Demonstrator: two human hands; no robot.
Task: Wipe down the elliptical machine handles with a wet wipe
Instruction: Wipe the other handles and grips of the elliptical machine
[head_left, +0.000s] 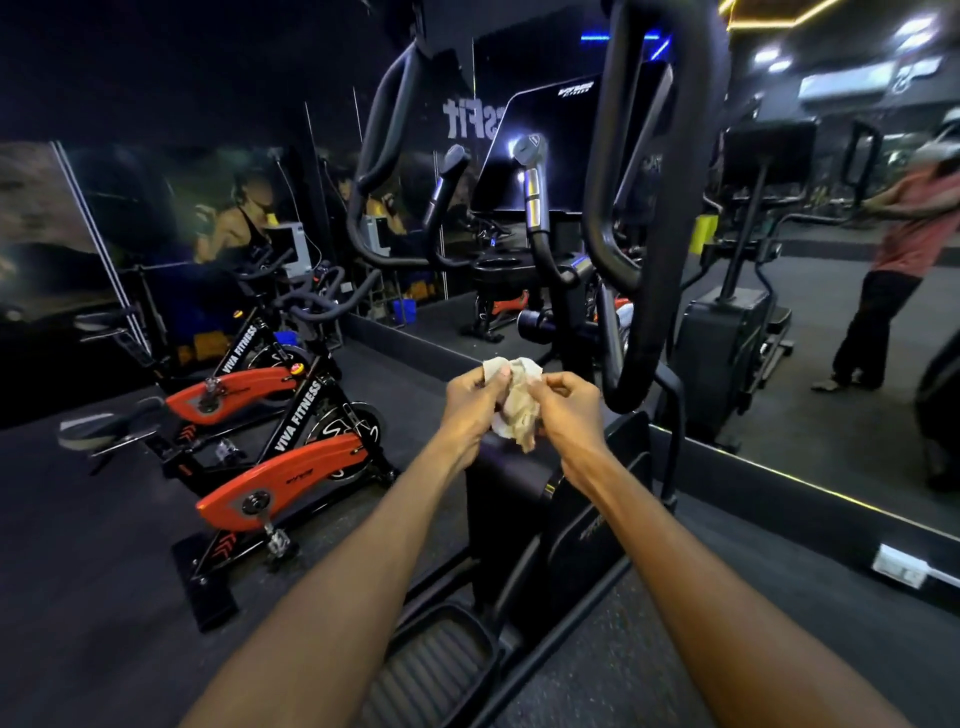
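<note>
A crumpled whitish wet wipe (519, 402) is held in front of me between both hands, low over the elliptical's black body. My left hand (470, 410) grips its left side, thumb on top. My right hand (569, 415) pinches its right edge with curled fingers. The elliptical's big black right handle (639, 208) loops up just right of my hands. Its left handle (376, 156) curves up farther left. Two short inner grips with silver bands (535, 192) stand below the dark console (561, 150). Neither hand touches a handle.
Two orange and black spin bikes (280, 467) stand on the dark floor at the left. A mirror wall runs behind the machine and shows a person's reflection (893, 270) at the right. The elliptical's foot pedal (431, 670) lies below my arms.
</note>
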